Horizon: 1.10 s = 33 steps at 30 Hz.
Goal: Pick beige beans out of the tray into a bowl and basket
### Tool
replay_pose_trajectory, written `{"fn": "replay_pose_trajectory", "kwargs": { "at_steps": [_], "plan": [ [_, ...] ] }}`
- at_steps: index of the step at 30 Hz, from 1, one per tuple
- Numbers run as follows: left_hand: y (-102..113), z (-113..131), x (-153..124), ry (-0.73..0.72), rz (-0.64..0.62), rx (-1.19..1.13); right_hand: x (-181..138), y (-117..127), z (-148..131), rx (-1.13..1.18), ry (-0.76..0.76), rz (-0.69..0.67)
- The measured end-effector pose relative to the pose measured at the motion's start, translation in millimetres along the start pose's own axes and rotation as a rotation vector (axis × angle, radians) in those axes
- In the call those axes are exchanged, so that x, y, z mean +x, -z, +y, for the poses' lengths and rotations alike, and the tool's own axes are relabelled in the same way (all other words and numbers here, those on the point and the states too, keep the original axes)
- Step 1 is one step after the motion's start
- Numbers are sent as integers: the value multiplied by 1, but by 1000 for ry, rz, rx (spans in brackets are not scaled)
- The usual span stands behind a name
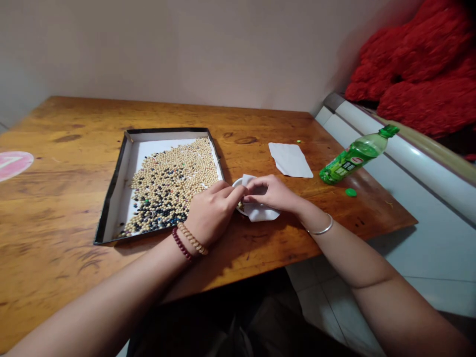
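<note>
A black-rimmed tray [116,174] lined with white paper holds a heap of mostly tan beads [174,183] mixed with dark and coloured ones. Just right of the tray stands a small white bowl [237,183] with a piece of white paper [260,213] in or under it. My left hand [210,210], with two bead bracelets at the wrist, pinches at the bowl's rim with closed fingers. My right hand [271,192], with a silver bangle, holds the white paper at the bowl, fingers curled. What the left fingers pinch is hidden.
The wooden table [55,218] also carries a second white paper sheet [290,159], a green drink bottle [355,156] lying tilted at the right edge, its green cap [350,192], and a pink sticker [13,163] at far left. A red fluffy object [420,69] lies on a white ledge.
</note>
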<state>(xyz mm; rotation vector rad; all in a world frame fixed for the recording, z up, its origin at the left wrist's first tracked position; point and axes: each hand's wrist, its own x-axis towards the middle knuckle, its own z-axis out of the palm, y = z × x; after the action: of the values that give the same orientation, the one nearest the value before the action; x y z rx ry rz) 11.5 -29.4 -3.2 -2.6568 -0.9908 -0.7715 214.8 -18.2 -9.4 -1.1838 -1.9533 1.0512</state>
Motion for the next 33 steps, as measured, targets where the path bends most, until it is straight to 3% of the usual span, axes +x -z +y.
{"fn": "replay_pose_trajectory", "kwargs": {
  "at_steps": [9,21,33],
  "plan": [
    [1,0,-1,-62,-21,53,-1,1,6,-96,100,-23],
    [4,0,1,-51,-98,1,-1,1,3,-83,91,-1],
    [9,-9,6,139,-144,66,2,3,4,-71,83,24]
  ]
}}
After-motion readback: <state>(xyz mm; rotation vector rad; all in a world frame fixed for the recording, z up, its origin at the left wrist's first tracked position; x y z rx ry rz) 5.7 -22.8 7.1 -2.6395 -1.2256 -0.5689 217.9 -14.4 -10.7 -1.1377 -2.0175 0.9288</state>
